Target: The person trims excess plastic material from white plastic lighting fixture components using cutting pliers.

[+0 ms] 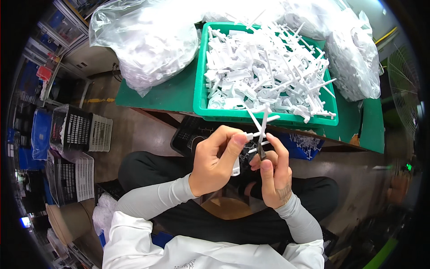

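My left hand [212,163] is closed, thumb against the fingers, on a white plastic sprue [264,123] with thin crossing arms. Part of a white moulded piece shows below that hand. In my closed right hand [274,177] is a pair of small nippers [261,151], its dark tip up against the white plastic. The handles are mostly hidden by my fingers. Both hands are held over my lap, just in front of the green tray [199,76], which is heaped with white plastic pieces.
Clear bags of white parts stand left [152,54] and right [354,58] of the tray on the green table [148,101]. Below are a black crate [181,136] and a blue bin [293,148] with white scraps. Stacked baskets [101,134] stand left, a fan [403,76] right.
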Available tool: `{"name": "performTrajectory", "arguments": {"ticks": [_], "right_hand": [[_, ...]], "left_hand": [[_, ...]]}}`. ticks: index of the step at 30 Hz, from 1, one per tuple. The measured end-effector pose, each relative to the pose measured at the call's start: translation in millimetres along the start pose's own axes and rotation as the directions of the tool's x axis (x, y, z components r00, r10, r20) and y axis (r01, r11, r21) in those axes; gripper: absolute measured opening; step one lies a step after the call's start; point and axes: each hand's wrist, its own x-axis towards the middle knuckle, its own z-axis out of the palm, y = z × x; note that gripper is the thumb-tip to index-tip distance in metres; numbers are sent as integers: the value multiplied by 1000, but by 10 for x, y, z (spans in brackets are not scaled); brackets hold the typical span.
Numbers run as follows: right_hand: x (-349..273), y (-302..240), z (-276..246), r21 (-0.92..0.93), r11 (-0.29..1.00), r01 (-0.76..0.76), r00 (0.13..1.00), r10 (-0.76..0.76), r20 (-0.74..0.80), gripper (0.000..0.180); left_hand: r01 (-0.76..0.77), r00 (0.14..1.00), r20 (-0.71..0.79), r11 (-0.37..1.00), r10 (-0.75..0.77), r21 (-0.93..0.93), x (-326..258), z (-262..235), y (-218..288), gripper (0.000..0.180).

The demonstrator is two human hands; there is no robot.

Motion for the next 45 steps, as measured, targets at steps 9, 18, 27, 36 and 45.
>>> {"name": "performTrajectory", "arguments": {"ticks": [9,18,27,36,45], "right_hand": [[-61,41,-36,-11,1000,-4,1000,4,30,38],[-10,38,-28,-135,990,38,999,-38,-1,36],[-82,60,-86,-127,964,235,964,-215,156,25],[-222,316,3,-735,673,-80,724,547,421,60],[-138,309,121,-656,752,-59,768,454,452,62]], "left_hand": [[19,995,100,999,-16,-28,-108,52,-44,21],[21,997,79,999,-18,-40,-63,67,1,20],[-394,881,-146,870,449,296,299,-253,431,16],[-91,811,-87,272,579,958,2355,-1797,1555,34],[-328,683,179,78,708,941,3106,-1597,1036,25]]}}
